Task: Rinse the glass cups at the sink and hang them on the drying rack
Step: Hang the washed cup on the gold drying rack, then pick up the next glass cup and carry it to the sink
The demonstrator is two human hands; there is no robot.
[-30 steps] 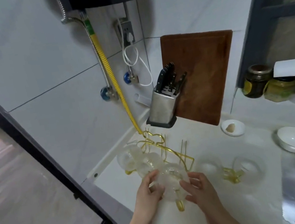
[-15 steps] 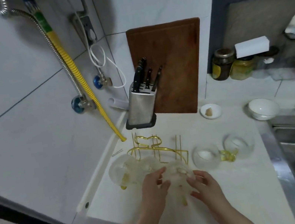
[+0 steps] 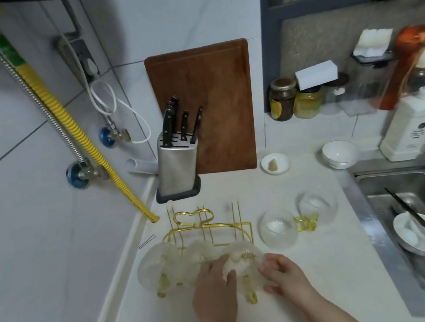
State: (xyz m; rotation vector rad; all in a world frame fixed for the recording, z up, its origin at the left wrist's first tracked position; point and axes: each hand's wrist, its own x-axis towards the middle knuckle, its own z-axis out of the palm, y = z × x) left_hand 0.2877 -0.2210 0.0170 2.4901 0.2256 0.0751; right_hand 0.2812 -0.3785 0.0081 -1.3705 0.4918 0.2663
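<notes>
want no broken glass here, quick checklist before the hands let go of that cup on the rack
1. Both hands on the cup: left hand and right hand hold it: ok.
2. Cup seated on the gold rack peg: cannot tell, glass and hands blur it.
3. Clearance from the hung cup beside it: cannot tell.
4. Two cups waiting on the counter, clear of the hands: ok.
5. Rack standing level: ok.

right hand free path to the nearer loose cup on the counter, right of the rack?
Probably yes. The right hand is on the cup at the rack, with only bare counter between it and the loose cup. It must let go first.
</notes>
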